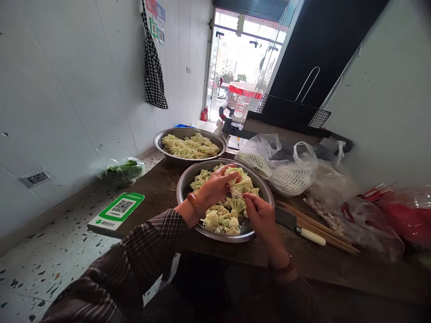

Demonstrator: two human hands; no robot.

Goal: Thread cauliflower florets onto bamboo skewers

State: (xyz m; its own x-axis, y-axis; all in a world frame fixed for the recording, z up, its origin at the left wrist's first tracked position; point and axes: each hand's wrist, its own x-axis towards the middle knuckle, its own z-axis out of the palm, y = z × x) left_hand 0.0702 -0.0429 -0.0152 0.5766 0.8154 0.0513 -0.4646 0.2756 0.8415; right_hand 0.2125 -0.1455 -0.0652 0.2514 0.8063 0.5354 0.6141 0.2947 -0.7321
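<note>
Over a metal bowl [183, 179] of cauliflower pieces, my left hand [215, 188] holds a cauliflower floret [237, 179], its fingers curled round it. My right hand [261, 215] is just to the right, above the bowl's right side, with thumb and index finger pinched together near the floret's lower edge. What sits in that pinch is too small to make out. Loose cauliflower [222, 220] lies in the bowl below both hands.
A second metal bowl [159, 142] with cauliflower stands behind. Right of the near bowl lie a knife [311, 235] and wooden skewers [333, 233]. Plastic bags [292, 175] line the table's back right. A green QR-code card [117, 211] lies at the left corner.
</note>
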